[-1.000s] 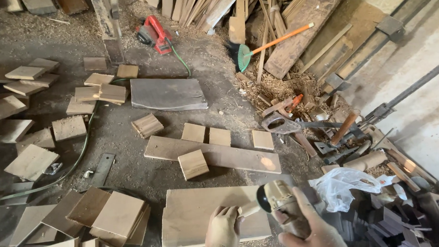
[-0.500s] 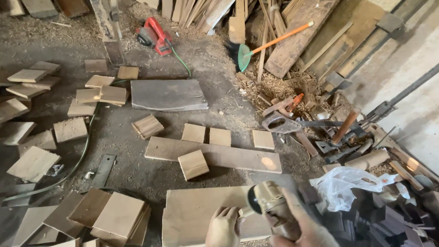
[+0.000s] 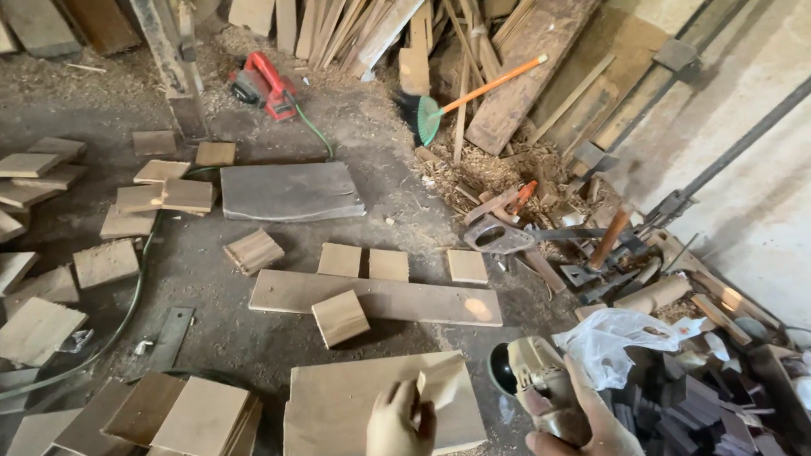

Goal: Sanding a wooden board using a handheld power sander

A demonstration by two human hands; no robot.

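My right hand [image 3: 590, 434] grips a dusty beige angle grinder [image 3: 533, 385] at the bottom right, its dark disc facing left. Just left of it, my left hand [image 3: 398, 431] holds a small pale piece [image 3: 441, 381], sandpaper or thin wood, a short gap from the disc. Both hands hover over a wide flat board [image 3: 359, 405] lying on the dusty floor. Beyond that board lies a long plank [image 3: 399, 299] with a square wood block [image 3: 340, 317] resting on it.
Square wood offcuts [image 3: 106, 262] litter the floor at left, and a stack [image 3: 195, 420] sits at bottom left. A red power planer [image 3: 262, 85] with a green cable, a green broom [image 3: 437, 108], a handsaw [image 3: 502, 237], a white plastic bag [image 3: 615, 337] and leaning planks surround the spot.
My left hand has come off the grinder's front and now holds the small pale piece apart from the disc. The grinder has shifted slightly right and lower; the view has drifted.
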